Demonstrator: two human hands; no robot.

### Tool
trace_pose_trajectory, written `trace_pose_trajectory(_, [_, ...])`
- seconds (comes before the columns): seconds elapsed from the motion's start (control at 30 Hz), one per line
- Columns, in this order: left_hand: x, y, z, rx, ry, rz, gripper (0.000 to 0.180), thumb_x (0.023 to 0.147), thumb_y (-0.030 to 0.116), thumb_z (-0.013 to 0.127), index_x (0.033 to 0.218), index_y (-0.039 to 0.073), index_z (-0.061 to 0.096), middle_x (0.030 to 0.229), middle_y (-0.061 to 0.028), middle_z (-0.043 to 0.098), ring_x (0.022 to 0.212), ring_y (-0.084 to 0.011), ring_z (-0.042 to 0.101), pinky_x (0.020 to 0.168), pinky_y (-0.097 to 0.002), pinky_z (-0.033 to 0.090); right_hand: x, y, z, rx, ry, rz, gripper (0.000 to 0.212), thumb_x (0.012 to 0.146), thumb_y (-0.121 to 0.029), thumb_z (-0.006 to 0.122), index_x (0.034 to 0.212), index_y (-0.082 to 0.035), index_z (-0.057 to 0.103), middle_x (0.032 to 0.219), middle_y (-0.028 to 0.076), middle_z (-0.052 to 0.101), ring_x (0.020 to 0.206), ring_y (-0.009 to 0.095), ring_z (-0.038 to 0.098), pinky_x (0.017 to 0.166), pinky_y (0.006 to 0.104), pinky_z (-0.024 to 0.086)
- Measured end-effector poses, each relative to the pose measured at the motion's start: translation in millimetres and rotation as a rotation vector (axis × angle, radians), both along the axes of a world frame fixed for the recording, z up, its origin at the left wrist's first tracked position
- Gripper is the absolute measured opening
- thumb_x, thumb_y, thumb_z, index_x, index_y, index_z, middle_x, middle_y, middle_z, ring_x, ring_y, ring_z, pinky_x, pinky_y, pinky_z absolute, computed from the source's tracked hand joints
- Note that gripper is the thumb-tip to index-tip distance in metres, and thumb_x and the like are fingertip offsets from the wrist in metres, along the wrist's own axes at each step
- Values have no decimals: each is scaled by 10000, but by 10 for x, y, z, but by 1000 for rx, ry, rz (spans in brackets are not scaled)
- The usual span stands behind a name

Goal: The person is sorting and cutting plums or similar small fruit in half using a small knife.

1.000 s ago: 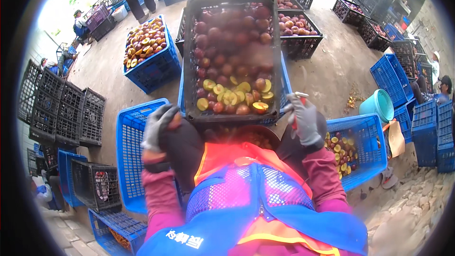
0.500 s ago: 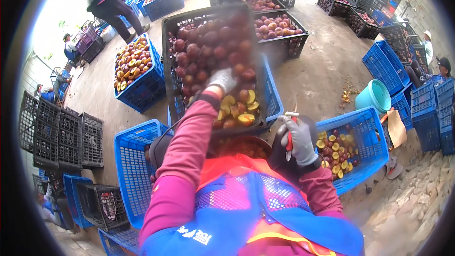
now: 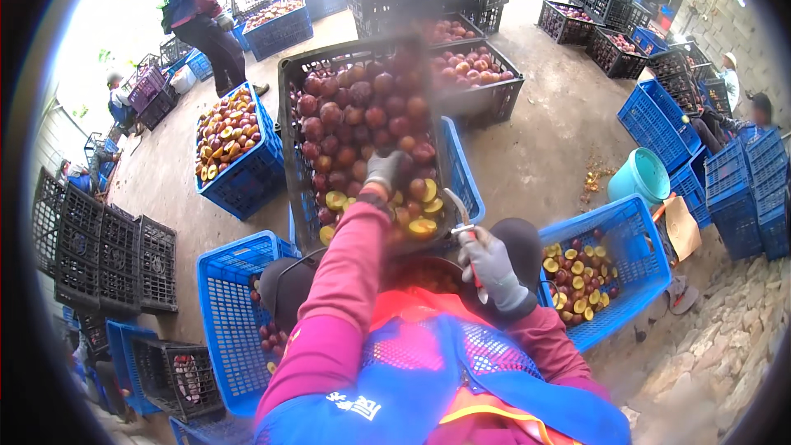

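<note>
My gloved left hand (image 3: 384,169) reaches into a black crate (image 3: 287,156) of whole dark-red plums (image 3: 362,103). Its fingertips are hidden among the fruit, so I cannot tell whether they grip one. Several cut plums with yellow flesh (image 3: 423,228) lie at the crate's near end, close to that hand. My gloved right hand (image 3: 490,264) is closed around a red-handled cutting tool (image 3: 459,208) with a curved metal blade, held upright just right of the crate. Beside my right knee, a blue crate (image 3: 638,268) holds halved plums (image 3: 578,276).
A blue crate (image 3: 218,305) with some plums stands on my left. Beyond it is another blue crate (image 3: 239,185) full of cut fruit. A turquoise bucket (image 3: 638,177) stands at right, near stacked blue crates (image 3: 729,185). A person (image 3: 202,21) stands at far left.
My left hand has shifted slightly down within the plums. My right hand has moved a little left and down, and the tool's curved blade now shows clearly. The far person has straightened up.
</note>
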State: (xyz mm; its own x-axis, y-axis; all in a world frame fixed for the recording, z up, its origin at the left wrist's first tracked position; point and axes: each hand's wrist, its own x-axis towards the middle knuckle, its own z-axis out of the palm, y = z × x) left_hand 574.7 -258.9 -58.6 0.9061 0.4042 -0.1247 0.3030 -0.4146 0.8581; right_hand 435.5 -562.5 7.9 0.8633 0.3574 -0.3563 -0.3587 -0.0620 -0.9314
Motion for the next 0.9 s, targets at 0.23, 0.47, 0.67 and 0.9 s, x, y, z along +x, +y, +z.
trace_pose_trajectory(0.23, [-1520,132,643,-1484,-398,-147,349,1099,266,641,1398,87,662,1236,-94,752,1097,-251,740,968,-418,605,-69,633,373,207,-156,-7,337,1190,-292,475,1386,-81,650,763,-10,613,503,59,540,434,225,436])
trace_pose_trajectory(0.47, [-2654,-121,1068,-1451,-271,-137,403,1128,333,623,1461,106,625,1309,-52,715,1111,-195,706,930,-350,580,-535,1289,374,61,-501,110,332,1153,-281,564,1383,-71,679,796,6,681,667,66,639,603,289,528])
trace_pose_trajectory(0.67, [-2896,-1,842,-1517,-356,-80,421,1036,363,760,1353,115,635,1226,-23,703,1130,-191,686,966,-406,603,-722,1302,472,157,-371,120,294,1143,-250,592,1344,-65,702,844,11,719,717,55,664,655,275,550])
trace_pose_trajectory(0.9, [-3092,-78,888,-1575,-374,-180,406,1104,341,667,1436,112,628,1197,-30,703,1031,-189,704,889,-370,596,-926,1315,433,115,-398,225,248,1142,-228,578,1247,-75,743,743,24,654,632,81,616,606,280,517])
